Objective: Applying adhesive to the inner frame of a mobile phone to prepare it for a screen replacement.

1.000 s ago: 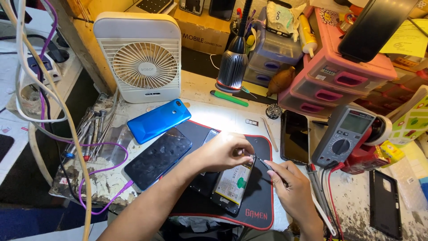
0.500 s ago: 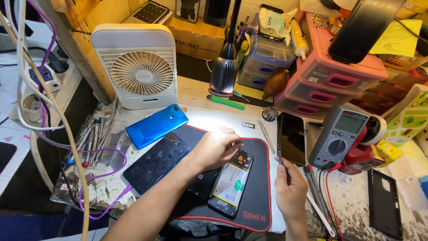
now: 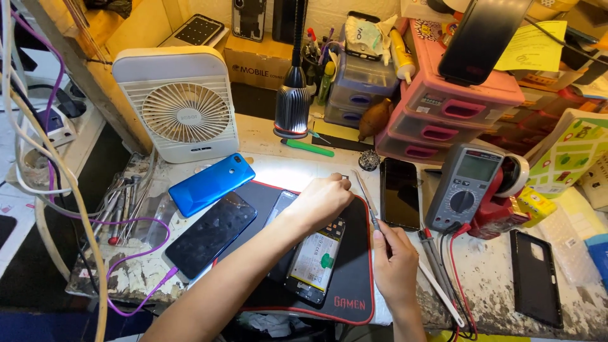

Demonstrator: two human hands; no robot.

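Observation:
An opened phone (image 3: 316, 261) with its battery showing lies on a black mat (image 3: 354, 288) with a red border. My left hand (image 3: 322, 201) rests just above the phone's top end, fingers curled, reaching toward a small part (image 3: 344, 177) at the mat's far edge; whether it grips anything I cannot tell. My right hand (image 3: 394, 266) is closed on thin metal tweezers (image 3: 366, 199) that point away from me, between the mat and a dark phone (image 3: 399, 192).
A blue phone back (image 3: 211, 183) and a black phone (image 3: 211, 234) lie left of the mat. A white fan (image 3: 180, 107), a lamp (image 3: 292, 104), pink drawers (image 3: 453, 111), a multimeter (image 3: 463, 189) with leads and a black phone case (image 3: 536, 277) crowd the bench.
My left hand has moved off the opened phone toward the far edge of the mat. My right hand has shifted right and raised the tweezers, now pointing away from me.

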